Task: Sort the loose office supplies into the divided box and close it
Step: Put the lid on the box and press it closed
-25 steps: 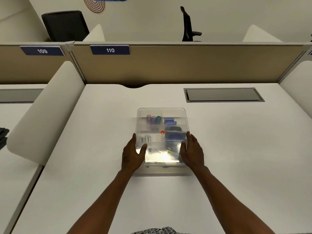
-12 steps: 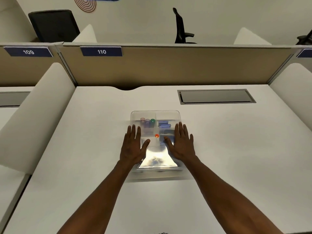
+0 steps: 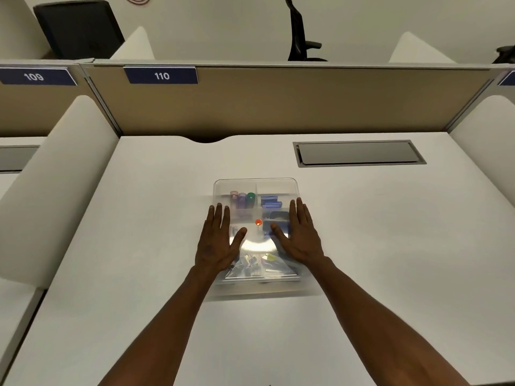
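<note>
A clear divided plastic box (image 3: 278,183) stands in the middle of the white desk (image 3: 139,246) with its transparent lid on top. Through the lid I see small pink, purple and green tubes (image 3: 243,199), blue packets (image 3: 269,201), an orange bead (image 3: 258,222) and clips (image 3: 252,261) near the front. My left hand (image 3: 216,242) lies flat on the lid's left side, fingers straight. Flat on the right side of the lid lies my right hand (image 3: 299,238), fingers straight too.
A grey cable hatch (image 3: 359,153) is set into the desk at the back right. A tan partition (image 3: 278,101) labelled 110 closes the far edge. White curved dividers (image 3: 55,176) flank the desk. Black chairs stand beyond the partition.
Both hands went from gripping the box's front corners to lying flat on top of the lid, then spread slightly apart. The box stays in place.
</note>
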Demonstrator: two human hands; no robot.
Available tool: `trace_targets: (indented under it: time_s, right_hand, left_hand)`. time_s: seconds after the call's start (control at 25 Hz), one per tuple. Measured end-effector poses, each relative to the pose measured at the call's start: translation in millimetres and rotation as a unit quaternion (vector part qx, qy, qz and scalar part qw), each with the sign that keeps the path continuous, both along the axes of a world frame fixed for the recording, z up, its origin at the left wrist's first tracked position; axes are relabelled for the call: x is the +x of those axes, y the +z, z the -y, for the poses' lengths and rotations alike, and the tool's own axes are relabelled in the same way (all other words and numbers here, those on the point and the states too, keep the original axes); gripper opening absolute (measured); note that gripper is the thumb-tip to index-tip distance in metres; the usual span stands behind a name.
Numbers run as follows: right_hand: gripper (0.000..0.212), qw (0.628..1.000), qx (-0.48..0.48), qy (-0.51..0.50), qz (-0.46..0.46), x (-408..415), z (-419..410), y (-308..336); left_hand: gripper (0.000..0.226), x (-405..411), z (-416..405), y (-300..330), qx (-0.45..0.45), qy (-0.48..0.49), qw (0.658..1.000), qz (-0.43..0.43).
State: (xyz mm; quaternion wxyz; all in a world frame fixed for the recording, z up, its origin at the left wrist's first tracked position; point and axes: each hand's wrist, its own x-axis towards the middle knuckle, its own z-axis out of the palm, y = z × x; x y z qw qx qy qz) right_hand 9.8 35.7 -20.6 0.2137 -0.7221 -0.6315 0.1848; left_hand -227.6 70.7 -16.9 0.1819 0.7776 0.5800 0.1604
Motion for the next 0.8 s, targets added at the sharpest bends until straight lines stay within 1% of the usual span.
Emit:
trace_targets:
  time_s: [0.12,0.2,0.28,0.44,0.56,0.6,0.68,0.8]
  right_hand:
    - [0.103,0.998,0.014,0.011,-0.061,6,-2,-5]
    - [0.100,0.995,0.010,0.002,-0.095,10,-5,-10]
    - [0.097,0.995,0.008,0.001,-0.102,11,-6,-12]
    - [0.097,0.993,-0.009,0.003,-0.117,10,-8,-10]
    - [0.097,0.990,0.010,0.000,-0.138,9,-8,-3]
    - [0.095,0.989,0.019,0.002,-0.145,9,-7,1]
    - [0.092,0.990,0.036,-0.012,-0.138,8,-2,8]
    - [0.092,0.992,0.041,-0.075,-0.095,3,19,16]
  left_hand:
    - [0.085,-1,1,2,-0.023,0.024,0.997,0.072]
    - [0.080,-2,1,3,-0.031,0.034,0.994,0.099]
    - [0.080,-2,-1,4,-0.035,0.034,0.994,0.098]
    - [0.087,-4,-2,4,-0.038,0.036,0.996,0.070]
    - [0.094,-3,-3,5,-0.050,0.009,0.995,0.089]
    - [0.093,-3,-4,7,-0.053,0.005,0.993,0.103]
    - [0.086,-9,-2,10,-0.047,0.013,0.991,0.128]
    - [0.082,-15,17,12,-0.060,0.052,0.982,0.170]
